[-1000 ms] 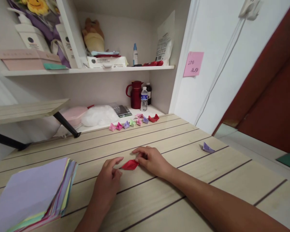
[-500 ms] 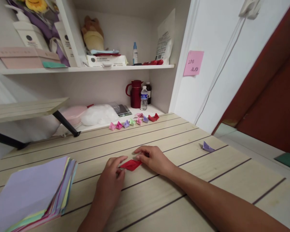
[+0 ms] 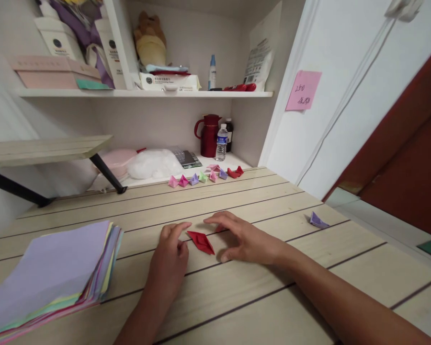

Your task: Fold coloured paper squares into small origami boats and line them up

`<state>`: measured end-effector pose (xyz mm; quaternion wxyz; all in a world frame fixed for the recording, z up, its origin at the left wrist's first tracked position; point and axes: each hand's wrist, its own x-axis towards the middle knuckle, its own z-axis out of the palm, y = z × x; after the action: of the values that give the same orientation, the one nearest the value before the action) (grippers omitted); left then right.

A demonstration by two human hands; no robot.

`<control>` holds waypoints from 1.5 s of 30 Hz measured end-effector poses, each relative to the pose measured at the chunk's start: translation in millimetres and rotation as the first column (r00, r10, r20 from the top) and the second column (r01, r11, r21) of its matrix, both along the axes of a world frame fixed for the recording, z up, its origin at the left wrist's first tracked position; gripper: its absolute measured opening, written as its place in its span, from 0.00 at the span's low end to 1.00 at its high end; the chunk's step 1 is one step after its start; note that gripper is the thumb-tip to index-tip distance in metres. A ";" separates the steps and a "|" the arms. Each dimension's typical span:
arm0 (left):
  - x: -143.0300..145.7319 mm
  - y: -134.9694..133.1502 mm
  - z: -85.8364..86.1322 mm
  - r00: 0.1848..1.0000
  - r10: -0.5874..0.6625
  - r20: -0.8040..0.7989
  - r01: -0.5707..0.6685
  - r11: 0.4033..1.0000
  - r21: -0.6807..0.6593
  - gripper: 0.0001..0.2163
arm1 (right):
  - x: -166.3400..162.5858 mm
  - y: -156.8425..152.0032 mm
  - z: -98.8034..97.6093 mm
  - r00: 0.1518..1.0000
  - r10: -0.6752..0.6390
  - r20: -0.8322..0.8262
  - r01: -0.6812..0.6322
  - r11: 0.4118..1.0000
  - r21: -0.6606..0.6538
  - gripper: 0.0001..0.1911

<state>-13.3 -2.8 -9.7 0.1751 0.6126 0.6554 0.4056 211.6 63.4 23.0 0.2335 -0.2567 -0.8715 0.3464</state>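
Red folded paper [image 3: 201, 242]: flat on wooden table [image 3: 258, 297], centre, between both hands.
Left hand [image 3: 168, 261]: index and thumb at paper's left tip, touching; pinch or mere contact, cannot tell.
Right hand [image 3: 244, 239]: fingers spread wide, arched just right of paper, holding nothing.
Stack of coloured sheets [image 3: 57, 268]: left table edge.
Row of small folded pieces [image 3: 204, 176]: far table edge.
Purple folded piece [image 3: 318, 220]: alone, well right.

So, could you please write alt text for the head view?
A small folded red paper lies on a pale wooden table between a person's left hand and right hand. A stack of coloured paper sits at the left; tiny folded paper shapes line the far edge.
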 end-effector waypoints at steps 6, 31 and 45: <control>-5.1 4.3 -5.9 0.997 -0.039 -0.066 0.042 0.997 0.057 0.24 | -11.3 -8.7 -7.6 0.996 0.003 0.089 -0.017 0.987 0.161 0.50; -0.3 5.4 6.0 0.964 -0.193 -0.183 0.195 0.981 -0.006 0.12 | -18.1 11.0 -22.1 0.951 -0.264 -0.162 0.237 0.957 -0.170 0.20; 4.0 14.1 11.0 0.966 -0.113 -0.234 0.102 0.993 -0.059 0.08 | -8.8 10.1 -9.5 0.970 -0.201 -0.135 0.174 0.966 -0.194 0.23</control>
<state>-9.3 11.3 1.3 0.1315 0.6870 0.6466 0.3044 202.8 73.5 13.5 0.3074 -0.3309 -0.7877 0.4190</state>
